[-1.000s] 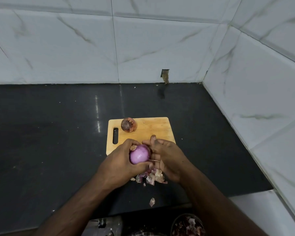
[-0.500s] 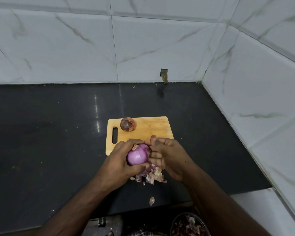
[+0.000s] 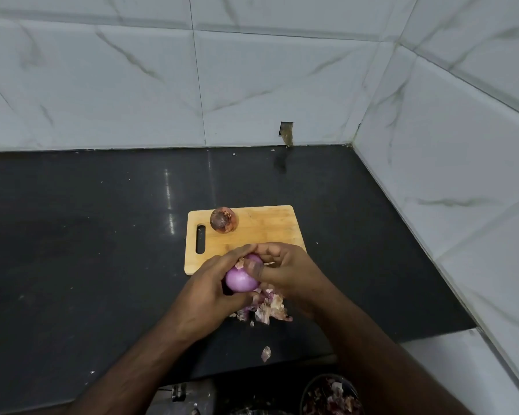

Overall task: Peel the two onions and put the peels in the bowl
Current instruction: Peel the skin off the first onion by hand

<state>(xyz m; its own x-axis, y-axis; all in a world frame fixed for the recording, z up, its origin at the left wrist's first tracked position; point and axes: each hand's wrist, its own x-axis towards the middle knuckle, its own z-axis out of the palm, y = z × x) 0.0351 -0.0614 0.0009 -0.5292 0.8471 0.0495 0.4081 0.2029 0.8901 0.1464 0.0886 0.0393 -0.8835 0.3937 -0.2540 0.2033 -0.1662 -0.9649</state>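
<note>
Hands both grip the red onion beside the cutting board; pinch skin remnants at its tip, strip downward.

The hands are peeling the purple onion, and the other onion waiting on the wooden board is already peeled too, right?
Not quite. The head view shows the other onion on the wooden board with its dry brown skin on, so it is not peeled. The rest is right: the left hand and right hand are peeling the purple onion.
</note>
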